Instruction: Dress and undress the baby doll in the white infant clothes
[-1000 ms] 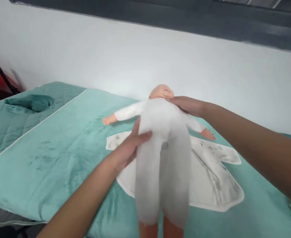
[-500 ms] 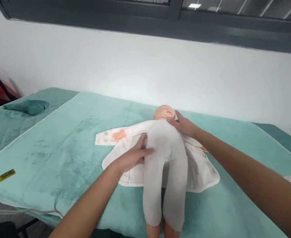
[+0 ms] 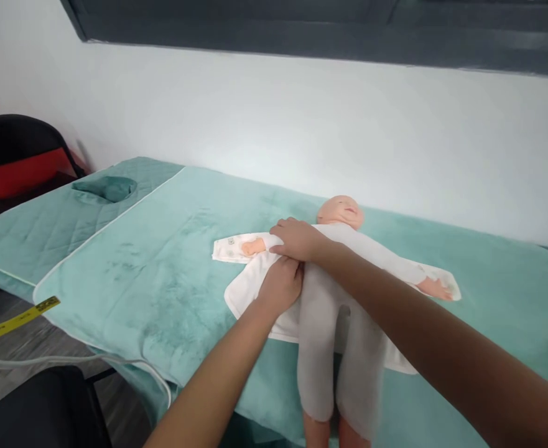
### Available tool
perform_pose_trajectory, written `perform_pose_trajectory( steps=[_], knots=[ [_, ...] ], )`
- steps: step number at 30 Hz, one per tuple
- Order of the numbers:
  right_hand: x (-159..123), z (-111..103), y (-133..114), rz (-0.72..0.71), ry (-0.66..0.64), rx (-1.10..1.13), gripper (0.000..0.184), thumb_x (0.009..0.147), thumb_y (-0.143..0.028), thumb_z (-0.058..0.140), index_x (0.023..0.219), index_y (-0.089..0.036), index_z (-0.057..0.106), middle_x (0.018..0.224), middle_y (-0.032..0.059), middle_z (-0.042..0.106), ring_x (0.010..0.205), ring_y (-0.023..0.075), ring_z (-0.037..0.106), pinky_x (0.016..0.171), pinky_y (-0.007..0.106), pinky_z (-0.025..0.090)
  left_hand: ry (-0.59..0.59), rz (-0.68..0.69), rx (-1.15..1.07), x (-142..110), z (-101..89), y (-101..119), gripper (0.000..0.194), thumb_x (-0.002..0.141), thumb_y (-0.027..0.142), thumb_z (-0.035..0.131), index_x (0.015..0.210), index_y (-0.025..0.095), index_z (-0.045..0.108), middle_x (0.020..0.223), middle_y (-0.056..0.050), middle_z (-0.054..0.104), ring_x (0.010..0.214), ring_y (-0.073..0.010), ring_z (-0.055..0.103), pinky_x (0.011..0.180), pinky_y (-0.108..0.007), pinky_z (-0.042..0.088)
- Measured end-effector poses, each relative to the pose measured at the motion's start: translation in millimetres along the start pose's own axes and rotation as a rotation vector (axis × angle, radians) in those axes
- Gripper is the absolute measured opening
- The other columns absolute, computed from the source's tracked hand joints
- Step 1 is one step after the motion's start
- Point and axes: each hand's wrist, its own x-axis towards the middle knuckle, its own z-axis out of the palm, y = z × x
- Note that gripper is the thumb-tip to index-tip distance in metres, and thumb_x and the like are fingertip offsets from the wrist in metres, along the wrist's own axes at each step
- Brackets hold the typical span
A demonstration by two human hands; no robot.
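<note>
A baby doll [image 3: 343, 211] in a white bodysuit lies on its back, arms spread and legs toward me. Under it an open white baby jacket [image 3: 246, 289] is spread out, its printed sleeves beneath the doll's arms. My right hand [image 3: 297, 239] reaches across the doll's chest, fingers curled over its arm on the left side of the view. Just below it, at the doll's side, my left hand [image 3: 282, 283] is closed on the jacket's cloth, its fingertips hidden. The two hands almost touch.
A green padded bed cover [image 3: 162, 249] lies under everything, with a face hole [image 3: 106, 188] at the far left. A white wall [image 3: 255, 124] stands behind. At the left are a black and red chair [image 3: 22, 162], a yellow strip [image 3: 17, 320] and a white cable [image 3: 68, 359].
My right hand has moved from the doll's neck across its chest to the arm on the left. My left hand has closed at the doll's side. The view has shifted left.
</note>
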Motion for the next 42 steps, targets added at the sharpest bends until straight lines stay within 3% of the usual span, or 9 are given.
perform_pose_trajectory(
  steps=[4,9,12,15,17,20,29,39,42],
  knots=[
    [8,4,2,0.042,-0.039,0.091,0.028,0.091,-0.044,0.054,0.107,-0.022,0.061,0.109,0.0074,0.063,0.097,0.0243,0.058,0.073,0.032,0.041,0.059,0.073,0.085,-1,5.6,-4,0.031,0.089,0.011,0.04,0.107,0.013,0.064,0.113,-0.013,0.067,0.109,-0.025,0.06,0.098,-0.039,0.048],
    [-14,-1,12,0.115,0.181,0.275,0.03,0.09,-0.044,0.053,0.109,-0.023,0.062,0.113,0.0057,0.062,0.096,0.0224,0.059,0.082,0.033,0.043,0.198,0.145,0.263,-2,3.7,-4,0.028,0.086,0.008,0.044,0.101,0.017,0.066,0.107,-0.009,0.067,0.107,-0.0242,0.057,0.096,-0.04,0.047],
    [-31,-9,20,0.08,0.272,0.447,0.037,0.087,-0.05,0.058,0.111,-0.024,0.064,0.117,0.005,0.062,0.106,0.023,0.058,0.091,0.034,0.043,0.331,-0.054,0.429,-1,-2.0,-6,0.024,0.085,0.013,0.05,0.104,0.018,0.065,0.111,-0.012,0.065,0.111,-0.0295,0.053,0.091,-0.046,0.046],
    [-45,-18,25,0.049,0.202,0.549,0.044,0.083,-0.057,0.061,0.113,-0.025,0.067,0.119,0.0045,0.061,0.108,0.024,0.057,0.094,0.034,0.042,0.424,-0.306,0.48,2,-10.4,-13,0.025,0.083,0.017,0.055,0.106,0.017,0.064,0.111,-0.015,0.063,0.111,-0.0335,0.054,0.087,-0.048,0.045],
    [-51,-21,25,0.028,0.107,0.569,0.045,0.082,-0.06,0.061,0.111,-0.026,0.069,0.119,0.0037,0.062,0.108,0.0244,0.057,0.093,0.035,0.042,0.459,-0.359,0.356,3,-16.6,-19,0.019,0.082,0.015,0.054,0.096,0.017,0.066,0.1,-0.013,0.066,0.102,-0.0302,0.059,0.084,-0.043,0.046],
    [-52,-20,24,0.022,0.023,0.562,0.046,0.081,-0.063,0.06,0.108,-0.027,0.07,0.119,0.0027,0.064,0.109,0.0255,0.056,0.091,0.035,0.042,0.553,-0.291,-0.021,1,-25.2,-27,0.018,0.074,0.014,0.058,0.09,0.017,0.068,0.091,-0.008,0.069,0.087,-0.0231,0.062,0.078,-0.034,0.047],
    [-44,-9,30,0.058,0.0,0.443,0.047,0.083,-0.065,0.053,0.107,-0.028,0.07,0.116,0.0034,0.066,0.107,0.0266,0.057,0.086,0.035,0.041,0.727,-0.379,-0.762,0,-35.7,-30,0.018,0.06,0.014,0.06,0.077,0.018,0.068,0.07,0.003,0.059,0.068,-0.0113,0.054,0.064,-0.023,0.041],
    [-42,-3,29,0.14,0.047,0.208,0.038,0.09,-0.056,0.048,0.11,-0.031,0.069,0.114,0.0034,0.068,0.108,0.0259,0.057,0.088,0.037,0.039,0.79,-0.324,-0.593,-8,-31.9,-19,0.015,0.066,0.011,0.057,0.074,0.019,0.066,0.067,0.004,0.054,0.066,-0.0101,0.048,0.063,-0.022,0.038],
    [-36,2,25,0.158,0.063,0.141,0.037,0.092,-0.054,0.046,0.108,-0.029,0.068,0.109,0.0048,0.068,0.105,0.0259,0.057,0.087,0.038,0.039,0.712,-0.277,-0.515,-8,-28.2,-19,0.014,0.07,0.012,0.058,0.078,0.02,0.066,0.071,0.003,0.056,0.067,-0.011,0.049,0.064,-0.023,0.039]
  ],
)
